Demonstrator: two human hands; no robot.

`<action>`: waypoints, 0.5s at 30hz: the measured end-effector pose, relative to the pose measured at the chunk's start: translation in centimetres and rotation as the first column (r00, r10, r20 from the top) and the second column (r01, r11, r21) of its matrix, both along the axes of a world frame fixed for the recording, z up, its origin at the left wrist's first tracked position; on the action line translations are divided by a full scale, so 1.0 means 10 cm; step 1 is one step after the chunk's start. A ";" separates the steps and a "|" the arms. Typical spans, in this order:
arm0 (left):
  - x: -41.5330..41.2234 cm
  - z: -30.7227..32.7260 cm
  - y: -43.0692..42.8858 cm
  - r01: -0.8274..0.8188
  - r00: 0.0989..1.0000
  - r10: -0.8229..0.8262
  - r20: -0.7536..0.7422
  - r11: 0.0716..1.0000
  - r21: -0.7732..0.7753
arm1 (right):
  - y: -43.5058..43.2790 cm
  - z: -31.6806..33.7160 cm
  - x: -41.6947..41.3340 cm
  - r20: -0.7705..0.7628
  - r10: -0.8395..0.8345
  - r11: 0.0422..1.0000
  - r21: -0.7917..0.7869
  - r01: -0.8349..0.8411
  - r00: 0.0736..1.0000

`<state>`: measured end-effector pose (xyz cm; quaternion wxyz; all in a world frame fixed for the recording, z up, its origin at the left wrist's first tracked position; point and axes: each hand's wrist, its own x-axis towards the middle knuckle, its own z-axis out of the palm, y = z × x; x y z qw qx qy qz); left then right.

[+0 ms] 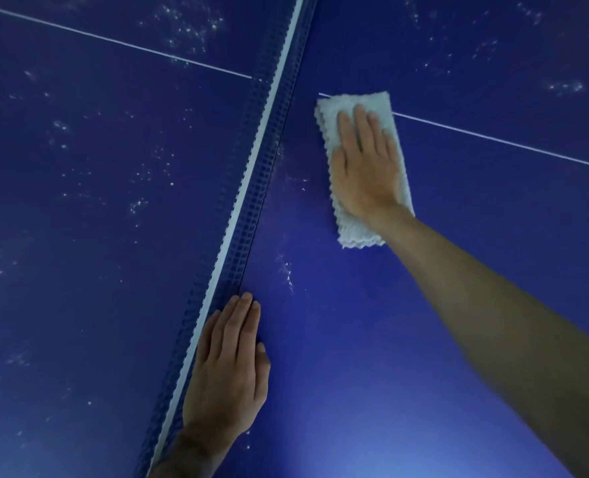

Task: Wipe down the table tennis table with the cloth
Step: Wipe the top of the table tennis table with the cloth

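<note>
Tabletop lay blue and dust-speckled, the net crossing it. With the arm outstretched, the right hand pressed straight fingers flat on the folded white cloth, which lay over the white line near the net. The left hand rested flat, fingers straight, beside the net.

The net runs from near left to far centre and splits the table; a hand can cross only over its top. Left of it the surface lies open. Right of it, the left hand lies flat just beside the net's foot at the near end, blocking that strip. The right hand, flat on the cloth, and its arm fill a diagonal from near right. Open surface lies between the hands and beyond the cloth.
</note>
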<state>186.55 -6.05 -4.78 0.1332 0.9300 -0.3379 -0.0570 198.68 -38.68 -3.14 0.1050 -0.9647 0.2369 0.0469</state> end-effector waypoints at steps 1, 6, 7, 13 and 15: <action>0.00 0.00 -0.01 -0.004 1.000 0.004 -0.005 1.000 -0.002 | -0.09 0.01 0.15 -0.009 -0.017 1.000 -0.012 0.017 1.000; 0.02 0.00 0.00 -0.006 1.000 0.006 -0.022 1.000 0.001 | 0.16 0.07 0.50 0.012 0.162 0.986 0.042 -0.162 0.987; 0.02 0.00 0.00 -0.004 1.000 0.004 -0.023 1.000 0.004 | 0.27 0.08 0.40 0.012 0.234 0.971 0.045 -0.234 0.972; 0.01 -0.01 0.00 -0.001 1.000 0.001 -0.025 1.000 -0.007 | 0.02 0.08 0.13 -0.036 0.270 0.963 0.007 -0.270 0.962; 0.01 -0.01 -0.01 0.001 1.000 -0.001 -0.027 1.000 -0.013 | -0.09 0.08 0.37 -0.037 0.138 0.990 -0.008 -0.139 0.990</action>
